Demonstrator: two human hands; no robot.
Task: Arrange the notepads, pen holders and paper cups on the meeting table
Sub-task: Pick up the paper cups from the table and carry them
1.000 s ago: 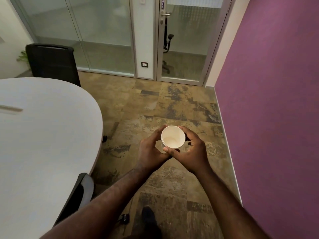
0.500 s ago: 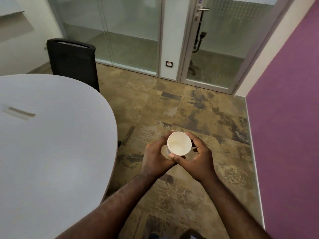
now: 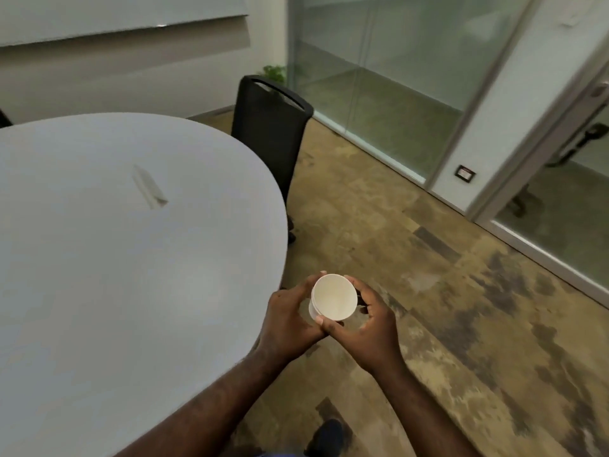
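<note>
A stack of white paper cups (image 3: 333, 298) is held upright between both hands, its open mouth facing me. My left hand (image 3: 288, 321) wraps the stack's left side and my right hand (image 3: 369, 328) cups its right side and bottom. The hands hover over the floor just past the right edge of the grey oval meeting table (image 3: 115, 258). No notepads or pen holders are in view.
A black office chair (image 3: 270, 133) stands at the table's far right end. A cable slot (image 3: 150, 191) sits in the tabletop. Glass partitions (image 3: 379, 87) and a glass door (image 3: 566, 179) line the back right. My shoe (image 3: 324, 437) shows on the patterned floor.
The view has swung left, bringing more of the table and the chair into frame. Both hands still hold the cups and now sit closer to the table's edge.
</note>
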